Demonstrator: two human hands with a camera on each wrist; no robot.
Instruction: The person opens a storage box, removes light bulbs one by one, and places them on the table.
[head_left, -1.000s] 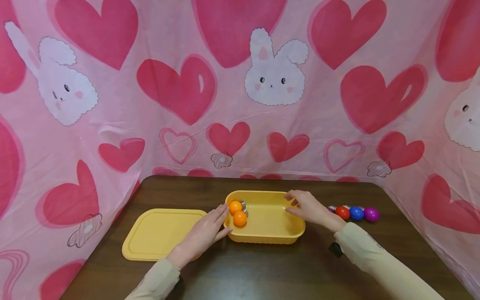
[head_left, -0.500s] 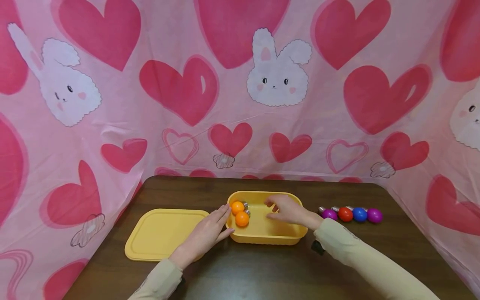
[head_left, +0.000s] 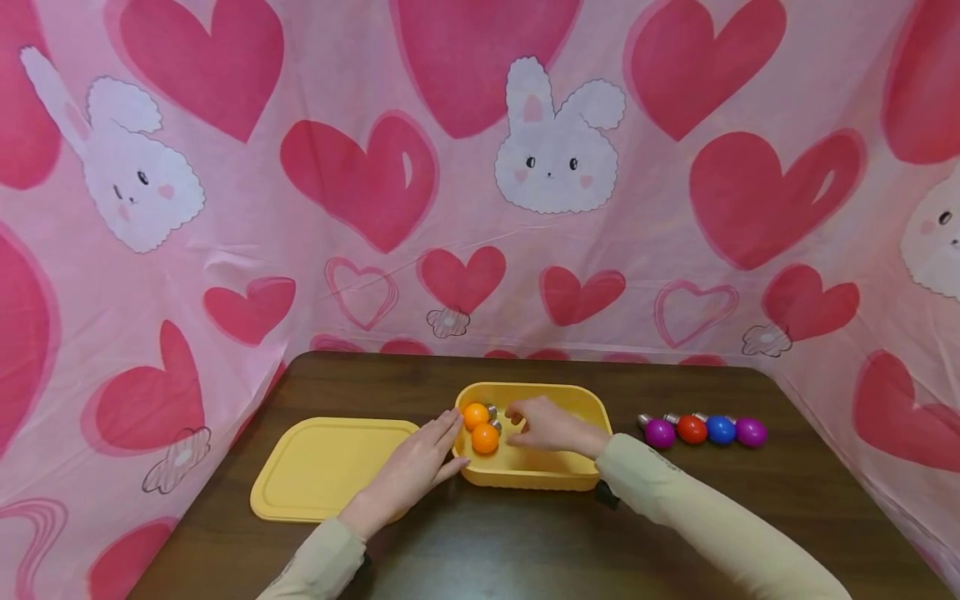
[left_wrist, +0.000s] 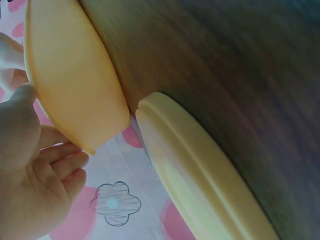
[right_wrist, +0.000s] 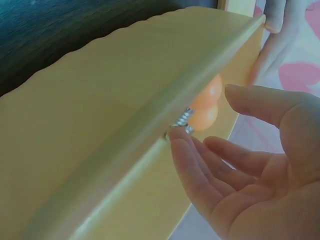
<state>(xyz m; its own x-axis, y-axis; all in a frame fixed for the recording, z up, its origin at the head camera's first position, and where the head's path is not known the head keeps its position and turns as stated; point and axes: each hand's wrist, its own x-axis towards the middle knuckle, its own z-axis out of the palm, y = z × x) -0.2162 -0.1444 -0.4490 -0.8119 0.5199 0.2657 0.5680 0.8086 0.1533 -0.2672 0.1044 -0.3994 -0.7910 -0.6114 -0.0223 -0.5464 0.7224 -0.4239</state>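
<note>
A yellow plastic box (head_left: 525, 480) stands on the brown table, with two orange light bulbs (head_left: 485, 439) lying at its left end, their metal screw bases pointing right. My left hand (head_left: 411, 468) touches the box's left rim, fingers extended and thumb at the near corner. Inside the box, my right hand (head_left: 551, 427) reaches toward the bulbs from the right. In the right wrist view, its thumb and fingers (right_wrist: 187, 170) are spread with nothing between them, and the fingertips overlap the bulbs' bases (right_wrist: 184, 117).
A yellow lid (head_left: 330, 467) lies flat left of the box. To the right, a purple bulb (head_left: 660, 433), a red bulb (head_left: 692, 429), a blue bulb (head_left: 722, 430) and another purple bulb (head_left: 751, 432) form a row. A pink heart-patterned cloth (head_left: 637, 225) hangs behind the table (head_left: 525, 542).
My right hand has moved left from the box's right rim to just beside the orange bulbs, uncovering the left purple bulb. My left hand has stayed at the left rim.
</note>
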